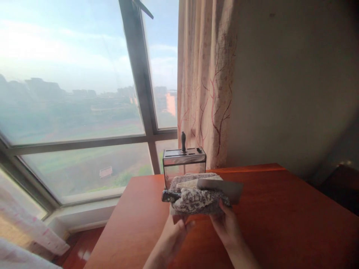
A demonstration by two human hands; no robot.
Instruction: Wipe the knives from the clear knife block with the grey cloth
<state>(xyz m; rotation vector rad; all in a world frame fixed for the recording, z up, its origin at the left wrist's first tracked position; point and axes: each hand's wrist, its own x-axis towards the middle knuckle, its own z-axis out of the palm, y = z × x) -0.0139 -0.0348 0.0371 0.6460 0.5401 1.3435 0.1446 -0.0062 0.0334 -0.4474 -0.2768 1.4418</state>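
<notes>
Fingers of both hands, left hand point(175, 233) and right hand point(226, 224), clamped on cloth point(193, 200) wrapping knife point(221, 186); knife block point(184, 164) at 12 o'clock.

A clear knife block point(184, 164) stands on the reddish wooden table point(280, 216) — one dark handle point(183, 141) upright in it. Behind hangs a patterned curtain point(206, 82), beside a large window point(84, 93).
</notes>
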